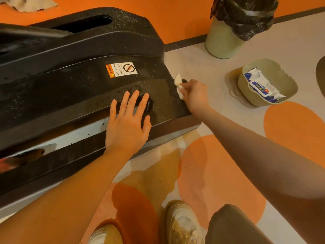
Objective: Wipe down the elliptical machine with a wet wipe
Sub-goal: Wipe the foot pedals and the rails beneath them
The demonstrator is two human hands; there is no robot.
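Note:
The black plastic base cover of the elliptical machine [73,95] fills the left half of the view, with a warning sticker [121,69] on top. My left hand [127,124] rests flat on the cover's near side, fingers spread beside an oval slot. My right hand [194,95] grips a folded white wet wipe [179,86] and holds it against the cover's right end edge. The cover's surface looks damp and speckled.
A pale green bowl [288,81] holding a blue-and-white pack of wipes [262,85] stands on the floor to the right. Behind it is a green bin lined with a black bag [223,41]. My shoes [182,224] are at the bottom. A rag [29,4] lies top left.

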